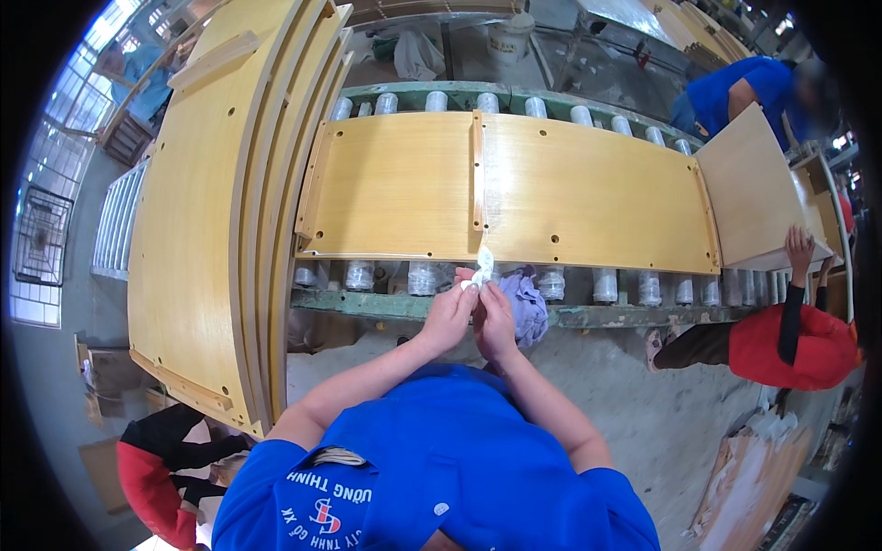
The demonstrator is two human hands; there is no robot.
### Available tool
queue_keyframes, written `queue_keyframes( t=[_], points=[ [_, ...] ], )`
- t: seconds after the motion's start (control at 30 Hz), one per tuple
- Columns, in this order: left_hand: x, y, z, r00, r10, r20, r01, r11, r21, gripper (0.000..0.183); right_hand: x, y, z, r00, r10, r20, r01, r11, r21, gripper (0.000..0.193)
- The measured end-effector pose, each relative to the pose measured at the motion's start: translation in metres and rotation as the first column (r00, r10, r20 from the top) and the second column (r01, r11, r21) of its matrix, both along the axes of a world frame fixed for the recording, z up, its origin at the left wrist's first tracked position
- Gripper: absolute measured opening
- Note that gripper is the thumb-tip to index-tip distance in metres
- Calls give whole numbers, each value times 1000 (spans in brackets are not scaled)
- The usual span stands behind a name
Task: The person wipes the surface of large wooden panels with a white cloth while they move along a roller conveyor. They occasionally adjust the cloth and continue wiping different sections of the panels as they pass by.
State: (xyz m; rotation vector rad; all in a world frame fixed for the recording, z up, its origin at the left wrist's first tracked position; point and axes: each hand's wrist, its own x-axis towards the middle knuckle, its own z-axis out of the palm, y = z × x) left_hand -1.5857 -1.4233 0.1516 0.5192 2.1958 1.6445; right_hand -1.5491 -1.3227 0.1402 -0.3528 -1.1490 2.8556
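In front of my chest both hands are together at the near edge of a flat yellow wooden panel [395, 188]. Between their fingers is a small crumpled white plastic bag [485, 263], its narrow end toward the panel. My left hand [448, 314] pinches its lower part from the left, and my right hand [494, 323] grips it from the right. Beyond the bag, a narrow wooden strip [478, 174] stands across the panel's middle, with a thin white line beside it. Another white line runs along the panel's near left edge. A purple rag [527, 308] hangs right of my right hand.
The panel rests on a green-framed roller conveyor [404, 305]. Tall wooden panels [197, 202] lean in a stack at left. A person in red [795, 344] holds an upright board [749, 188] at the right end; a person in blue [749, 92] is behind it. Another person in red [152, 477] is lower left.
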Motion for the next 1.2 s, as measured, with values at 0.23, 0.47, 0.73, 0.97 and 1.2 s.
queue_keyframes(
  t=[0.23, 0.47, 0.73, 0.97, 1.2],
  points=[
    [-19, -6, 2, 970, -183, 158, 178, 983, 46, 31, -5, 8, -10, 999, -20, 49, 21, 999, -24, 29],
    [-18, -26, 13, 562, -390, 729, -122, 833, 540, 28, -3, 8, 0, 989, 132, 70, -122, 984, -133, 28],
    [-2, -16, 4, 1000, 9, -3, -9, 1000, 3, 24, -5, -1, 1, 992, 129, 2, -125, 957, 263, 31],
    [-1, -18, 18, 1000, -8, -21, 7, 999, -36, 25, 3, -6, 5, 991, -67, 114, 63, 997, 43, 23],
    [-18, -30, 24, 948, -218, 231, 239, 969, -66, 27, 2, -1, -11, 994, 51, -93, -36, 986, 161, 18]
  ],
)
